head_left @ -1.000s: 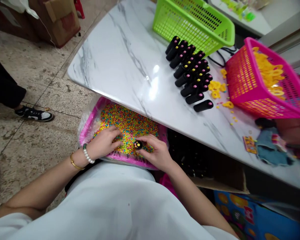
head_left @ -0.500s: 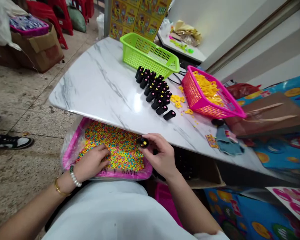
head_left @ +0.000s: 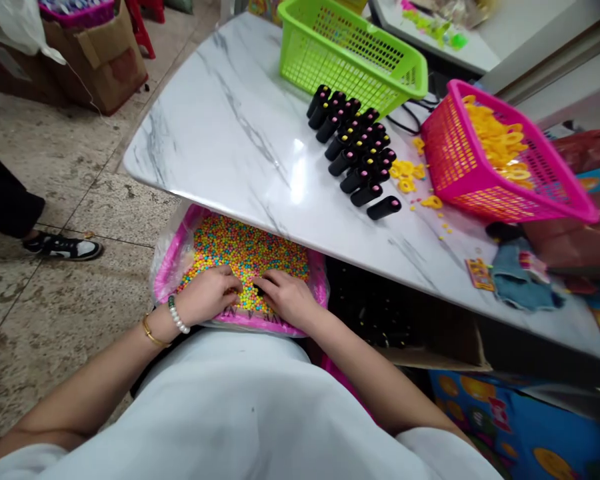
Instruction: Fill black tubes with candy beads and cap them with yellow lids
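Note:
Small multicoloured beads [head_left: 250, 243] fill a pink tray [head_left: 322, 283] lined with clear plastic at my lap, partly under the table edge. Down among the beads, my left hand [head_left: 207, 293] has its fingers curled together; what they hold, if anything, is hidden. Just to its right, my right hand [head_left: 287, 297] grips a small black tube [head_left: 259, 288], mostly covered by the fingers and low over the beads. On the marble-patterned table [head_left: 220, 147], several black tubes [head_left: 350, 157] lie in rows, with pink or yellow beads showing at their ends.
A green basket [head_left: 340, 73] stands behind the tubes. Right of it, a pink basket [head_left: 455, 153] holds yellow plastic rings [head_left: 495, 133]; more lie loose beside it. Denim cloth [head_left: 517, 273] lies at the table's right. A person's shoe [head_left: 63, 247] is on the floor at left.
My right hand has lowered the black tube from the tray's right side into the beads, close to my left hand. The camera view has shifted, so the table things sit further right.

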`<state>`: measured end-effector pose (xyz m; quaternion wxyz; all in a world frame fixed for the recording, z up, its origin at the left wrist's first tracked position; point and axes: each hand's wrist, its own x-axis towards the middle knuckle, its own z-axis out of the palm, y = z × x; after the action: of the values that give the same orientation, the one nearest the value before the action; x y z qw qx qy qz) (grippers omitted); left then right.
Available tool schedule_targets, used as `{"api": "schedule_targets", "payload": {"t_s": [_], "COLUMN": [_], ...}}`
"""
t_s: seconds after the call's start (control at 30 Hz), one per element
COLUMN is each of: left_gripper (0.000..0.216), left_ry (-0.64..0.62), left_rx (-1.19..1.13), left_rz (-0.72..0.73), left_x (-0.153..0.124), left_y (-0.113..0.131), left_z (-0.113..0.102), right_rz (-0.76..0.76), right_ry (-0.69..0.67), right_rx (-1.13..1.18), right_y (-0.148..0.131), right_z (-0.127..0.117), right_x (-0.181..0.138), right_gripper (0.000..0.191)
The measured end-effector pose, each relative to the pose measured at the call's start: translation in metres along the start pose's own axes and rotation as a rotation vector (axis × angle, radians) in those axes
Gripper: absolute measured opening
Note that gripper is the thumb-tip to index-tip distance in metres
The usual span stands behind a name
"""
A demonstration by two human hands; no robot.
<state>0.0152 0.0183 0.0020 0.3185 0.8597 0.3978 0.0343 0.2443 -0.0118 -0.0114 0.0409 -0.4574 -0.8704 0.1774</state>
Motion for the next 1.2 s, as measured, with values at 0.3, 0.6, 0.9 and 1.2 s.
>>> {"api": "schedule_targets", "payload": {"t_s": [0.3, 0.6, 0.9, 1.2], "left_gripper": [0.015, 0.022, 0.028, 0.05], "left_ry": [0.067, 0.209, 0.208, 0.264], "left_rx": [-0.061, -0.285, -0.335, -0.345], "left_rz": [-0.057, -0.037, -0.102, -0.166], "left_x": [-0.002, -0.001, 0.008, 0.022], "left_y": [0.003, 0.029, 0.052, 0.049], "left_z": [-0.002, -0.011, -0.015, -0.004], "right_rz": [0.171, 0.304, 0.345, 0.442], "right_ry": [0.358, 0.342, 0.181, 0.317], "right_rx": [0.428, 0.434, 0.314, 0.577], "right_y": [0.007, 0.004, 0.002, -0.005], "right_z": [-0.008, -0.024, -0.028, -0.018], "right_x": [-0.015, -0.018, -0.022, -0.017], "right_gripper": [0.029, 0.028, 0.011, 0.02]}}
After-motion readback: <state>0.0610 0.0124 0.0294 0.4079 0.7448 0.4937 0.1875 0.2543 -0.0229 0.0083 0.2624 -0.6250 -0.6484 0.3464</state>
